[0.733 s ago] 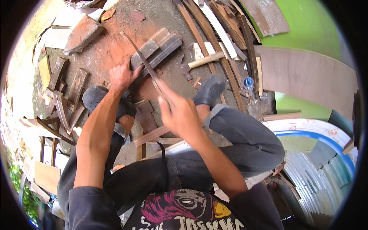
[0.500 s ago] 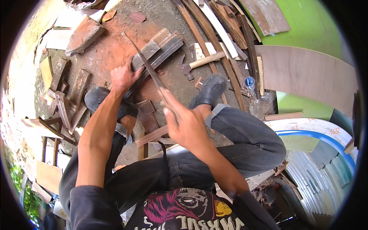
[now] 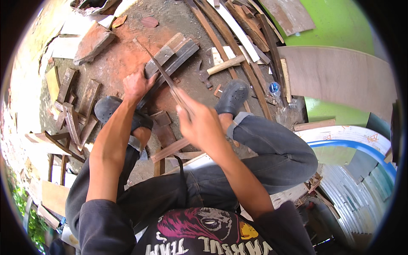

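Observation:
My right hand (image 3: 199, 125) is closed round the rear end of a handsaw, its handle mostly hidden in my fingers. The thin saw blade (image 3: 160, 68), seen nearly edge-on, slants away to the far left across a short grey-brown wood piece (image 3: 165, 55). Closed on the near left end of that piece, my left hand (image 3: 137, 84) has its thumb beside the blade. Under and beside the piece lies a longer dark wooden beam (image 3: 183, 53) on the ground. How deep the blade sits in the wood I cannot tell.
A claw hammer (image 3: 223, 66) lies right of the beam, near long wooden strips (image 3: 231, 42). Wood offcuts (image 3: 88, 95) are heaped at left, below a broken slab (image 3: 94, 42). My shoes (image 3: 233, 97) flank the work. A plastic bottle (image 3: 275, 88) stands by a curved plywood sheet (image 3: 335, 74).
My right hand has moved slightly forward and left with the saw. My left hand keeps its grip on the wood piece. The view has shifted a little.

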{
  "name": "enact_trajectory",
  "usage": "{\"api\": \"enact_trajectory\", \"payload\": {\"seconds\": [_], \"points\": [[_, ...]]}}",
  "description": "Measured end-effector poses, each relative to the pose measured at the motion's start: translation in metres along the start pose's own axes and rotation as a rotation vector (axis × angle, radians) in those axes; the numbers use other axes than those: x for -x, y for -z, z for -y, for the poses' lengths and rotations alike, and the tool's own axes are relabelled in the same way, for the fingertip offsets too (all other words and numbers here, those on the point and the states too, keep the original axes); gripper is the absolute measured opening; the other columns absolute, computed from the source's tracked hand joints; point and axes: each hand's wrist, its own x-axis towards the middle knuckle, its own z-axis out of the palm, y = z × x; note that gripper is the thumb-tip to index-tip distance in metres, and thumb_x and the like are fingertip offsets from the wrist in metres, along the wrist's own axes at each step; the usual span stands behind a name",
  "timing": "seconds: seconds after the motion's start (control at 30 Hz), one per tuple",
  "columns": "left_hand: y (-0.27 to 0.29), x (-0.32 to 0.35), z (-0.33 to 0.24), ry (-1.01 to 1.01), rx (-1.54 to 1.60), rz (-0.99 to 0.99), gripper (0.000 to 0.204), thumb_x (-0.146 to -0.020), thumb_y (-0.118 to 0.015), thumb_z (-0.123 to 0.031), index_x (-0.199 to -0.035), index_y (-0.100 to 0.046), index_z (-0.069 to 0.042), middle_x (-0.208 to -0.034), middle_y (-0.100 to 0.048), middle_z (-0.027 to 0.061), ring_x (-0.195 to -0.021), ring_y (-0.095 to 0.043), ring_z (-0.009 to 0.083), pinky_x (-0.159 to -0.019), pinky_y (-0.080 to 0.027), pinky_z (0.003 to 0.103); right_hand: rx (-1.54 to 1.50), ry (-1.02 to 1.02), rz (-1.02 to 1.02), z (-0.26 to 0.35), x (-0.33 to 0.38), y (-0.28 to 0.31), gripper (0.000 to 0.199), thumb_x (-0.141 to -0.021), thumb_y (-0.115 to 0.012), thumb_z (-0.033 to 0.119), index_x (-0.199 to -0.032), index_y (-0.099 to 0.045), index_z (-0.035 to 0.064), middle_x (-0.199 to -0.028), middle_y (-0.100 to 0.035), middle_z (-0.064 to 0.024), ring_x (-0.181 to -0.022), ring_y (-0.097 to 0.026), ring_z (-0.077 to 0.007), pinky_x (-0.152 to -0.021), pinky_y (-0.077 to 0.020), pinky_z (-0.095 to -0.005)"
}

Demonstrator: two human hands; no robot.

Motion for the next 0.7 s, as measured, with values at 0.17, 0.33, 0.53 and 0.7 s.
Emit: {"api": "enact_trajectory", "payload": {"seconds": [0.17,0.33,0.53,0.7], "points": [[0.007,0.002,-0.009,-0.015,0.009,0.007,0.067,-0.088,-0.063,-0.062,-0.131,-0.057,-0.010,-0.082,-0.073,0.0228,-0.078,-0.073,0.0415,-0.070,-0.056,0.052,0.111,0.014,-0.020,0.006,-0.027,-0.022,0.039,-0.094,-0.057,0.020,-0.130,-0.062,0.0063,-0.088,-0.070,-0.0288,-0.081,-0.067,-0.0496,-0.076,-0.0546,-0.0563],[0.006,0.004,-0.006,0.033,0.010,-0.017,0.067,-0.086,-0.064,-0.061,-0.134,-0.059,-0.014,-0.096,-0.074,0.0227,-0.089,-0.072,0.0411,-0.078,-0.055,0.051,-0.012,0.065,-0.044,-0.006,0.029,0.003,0.039,-0.094,-0.060,0.018,-0.131,-0.063,0.0059,-0.093,-0.069,-0.0294,-0.087,-0.067,-0.0496,-0.078,-0.0551,-0.0513],[0.007,0.002,-0.011,-0.073,0.018,-0.091,0.067,-0.088,-0.061,-0.065,-0.124,-0.061,-0.009,-0.088,-0.074,0.0230,-0.083,-0.073,0.0418,-0.073,-0.056,0.051,0.074,0.030,-0.049,0.002,-0.018,-0.025,0.038,-0.094,-0.058,0.017,-0.129,-0.062,0.0049,-0.097,-0.068,-0.0312,-0.090,-0.065,-0.0513,-0.080,-0.0534,-0.0558],[0.008,0.006,-0.008,-0.036,-0.007,-0.069,0.072,-0.088,-0.056,-0.071,-0.125,-0.062,-0.009,-0.093,-0.074,0.0235,-0.087,-0.073,0.0400,-0.076,-0.057,0.049,0.083,0.092,-0.062,-0.008,0.098,0.014,0.047,-0.096,-0.058,0.021,-0.141,-0.054,0.0087,-0.091,-0.071,-0.0276,-0.084,-0.068,-0.0483,-0.074,-0.0529,-0.0571]]}}
